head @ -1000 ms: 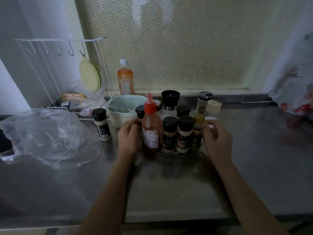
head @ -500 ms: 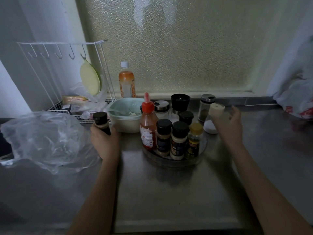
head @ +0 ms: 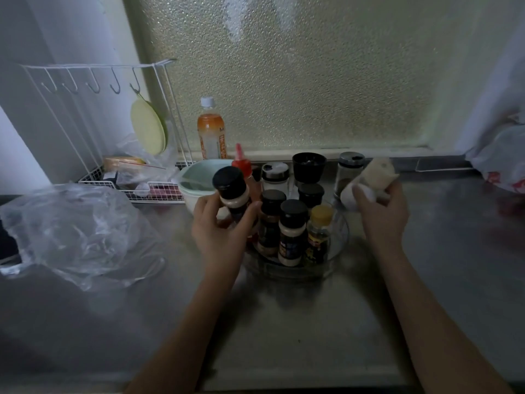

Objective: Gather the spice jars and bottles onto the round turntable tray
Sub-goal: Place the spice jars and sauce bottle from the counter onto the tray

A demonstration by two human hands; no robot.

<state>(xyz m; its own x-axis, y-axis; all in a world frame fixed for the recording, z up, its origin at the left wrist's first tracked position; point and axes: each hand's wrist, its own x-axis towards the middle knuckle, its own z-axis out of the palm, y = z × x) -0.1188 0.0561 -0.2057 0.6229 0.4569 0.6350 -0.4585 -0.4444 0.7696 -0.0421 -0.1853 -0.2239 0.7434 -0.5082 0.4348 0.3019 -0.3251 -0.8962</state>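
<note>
The round clear turntable tray point(head: 339, 245) sits on the steel counter with several spice jars on it, among them two black-capped jars point(head: 292, 231) and a yellow-capped one point(head: 319, 233). A red sauce bottle point(head: 241, 163) stands at its left, partly hidden. My left hand point(head: 221, 231) grips a black-capped spice jar point(head: 231, 189), held tilted above the tray's left edge. My right hand point(head: 380, 211) holds a white bottle with a cream cap point(head: 372, 177), tilted, at the tray's right side. A glass shaker point(head: 348, 172) stands behind, beside the tray.
A pale green bowl point(head: 196, 180) sits left of the tray. An orange drink bottle point(head: 211, 135) stands by the frosted window. A white wire rack point(head: 113, 132) fills the back left. A crumpled clear plastic bag point(head: 74, 231) lies at left, another bag point(head: 502, 160) at far right.
My left hand went left, picked up the black-capped jar from the counter and carried it to the tray. My right hand took the white cream-capped bottle and lifted it.
</note>
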